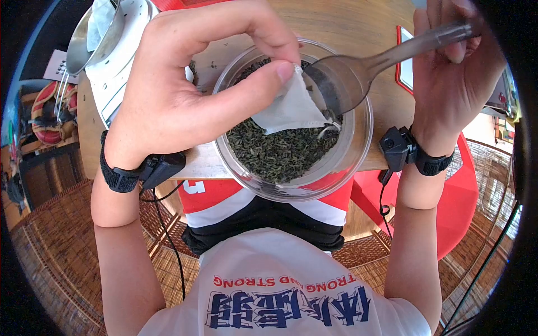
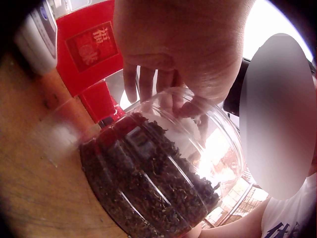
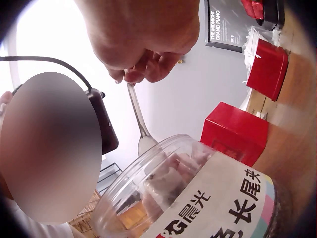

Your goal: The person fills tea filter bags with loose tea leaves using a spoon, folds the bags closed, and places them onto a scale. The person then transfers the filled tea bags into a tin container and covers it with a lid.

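Note:
The left hand (image 1: 185,84) pinches a white mesh bag (image 1: 291,106) between thumb and index finger, above a round clear tub (image 1: 367,134) of dark dried leaves (image 1: 274,151). In the right hand (image 1: 457,84) is the handle of a grey translucent spoon (image 1: 347,78), whose bowl meets the bag's upper edge. Whether leaves lie in the spoon is hard to tell. In the left wrist view, the left hand (image 2: 183,54) is over the tub's rim and leaves (image 2: 143,183) fill its lower part. The right wrist view has the right hand (image 3: 143,44) gripping the spoon (image 3: 136,109) above the labelled tub (image 3: 223,198).
At the back left, a metal bowl (image 1: 106,42) holding a white bag stands on a white device (image 1: 112,84). A red-edged flat object (image 1: 404,61) lies right of the tub. Red boxes (image 3: 235,131) are beyond the tub. A red chair (image 1: 457,196) is at the right.

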Tool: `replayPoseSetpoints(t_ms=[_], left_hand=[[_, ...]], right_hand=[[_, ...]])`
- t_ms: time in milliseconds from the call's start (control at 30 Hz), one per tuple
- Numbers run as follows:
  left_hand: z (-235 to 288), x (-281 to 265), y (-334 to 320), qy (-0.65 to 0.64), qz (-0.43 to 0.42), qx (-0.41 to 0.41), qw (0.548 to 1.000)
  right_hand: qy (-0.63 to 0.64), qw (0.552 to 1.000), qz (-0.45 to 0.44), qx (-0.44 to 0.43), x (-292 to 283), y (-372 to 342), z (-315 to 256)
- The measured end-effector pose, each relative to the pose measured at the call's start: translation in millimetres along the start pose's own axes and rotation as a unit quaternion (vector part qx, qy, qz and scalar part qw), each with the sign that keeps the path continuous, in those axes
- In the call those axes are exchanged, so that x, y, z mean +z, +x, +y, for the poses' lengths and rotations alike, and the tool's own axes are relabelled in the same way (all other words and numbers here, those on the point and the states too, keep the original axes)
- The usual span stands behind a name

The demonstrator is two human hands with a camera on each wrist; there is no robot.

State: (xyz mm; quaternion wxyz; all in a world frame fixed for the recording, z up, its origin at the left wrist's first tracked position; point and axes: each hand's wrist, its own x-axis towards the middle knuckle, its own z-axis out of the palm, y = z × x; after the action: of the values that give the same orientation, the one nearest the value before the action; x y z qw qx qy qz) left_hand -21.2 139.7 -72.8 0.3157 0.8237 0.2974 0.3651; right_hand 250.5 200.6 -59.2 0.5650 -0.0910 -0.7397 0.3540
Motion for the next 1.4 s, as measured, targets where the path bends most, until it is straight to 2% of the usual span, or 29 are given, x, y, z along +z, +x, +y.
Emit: replayPoseSetpoints(t_ms=[200,567,633,667,700,833,933,967,1000,1033,1067,1133,1167,1233,1400], left_hand=[[-4,1,0,0.005,0.004,0.020,1.000],[-6,1,-2,-0.018,0.018,0.004,1.000],[-8,-1,-6,-0.035,0.030,0.005,0.999],[-8,-2,-7,-0.040,0.058,0.001,0.998],[-9,-3,-8,-0.047,0.085,-0.003,0.995],[-13,-4,-6,-0.071,0.104,0.025,0.992],[-14,-6,-3,-0.009,0.086,0.075,0.993],[-12,-6,-3,-0.035,0.073,0.071,0.994],[-11,-6,-3,-0.061,0.060,0.068,0.994],[-11,-5,-2,-0.060,0.060,0.069,0.994],[-10,-4,-2,-0.077,0.062,0.064,0.993],[-7,-3,-2,-0.094,0.065,0.061,0.992],[-6,-3,-2,-0.081,0.065,0.054,0.993],[-6,-4,-2,-0.068,0.065,0.049,0.994],[-10,-4,0,-0.067,0.061,0.073,0.993]], right_hand=[[0.026,0.999,0.043,0.010,-6,-3,3],[0.079,0.989,0.123,0.025,-8,0,3],[-0.008,0.995,0.068,0.068,-6,4,-5],[-0.007,0.995,0.067,0.068,-5,4,-5],[-0.033,0.993,0.094,0.061,-3,4,-5],[-0.134,0.970,0.199,0.032,12,6,-1],[-0.208,0.939,0.276,0.008,18,8,0],[-0.208,0.939,0.275,0.007,13,7,-2],[-0.081,0.964,0.246,0.066,4,7,-6],[0.048,0.968,0.211,0.125,-1,7,-8],[0.048,0.969,0.211,0.123,-2,6,-7],[0.057,0.942,0.296,0.144,0,5,-3],[0.057,0.943,0.296,0.143,0,5,-2],[-0.015,0.966,0.224,0.126,0,5,-1],[-0.017,0.960,0.240,0.143,2,5,-3]])
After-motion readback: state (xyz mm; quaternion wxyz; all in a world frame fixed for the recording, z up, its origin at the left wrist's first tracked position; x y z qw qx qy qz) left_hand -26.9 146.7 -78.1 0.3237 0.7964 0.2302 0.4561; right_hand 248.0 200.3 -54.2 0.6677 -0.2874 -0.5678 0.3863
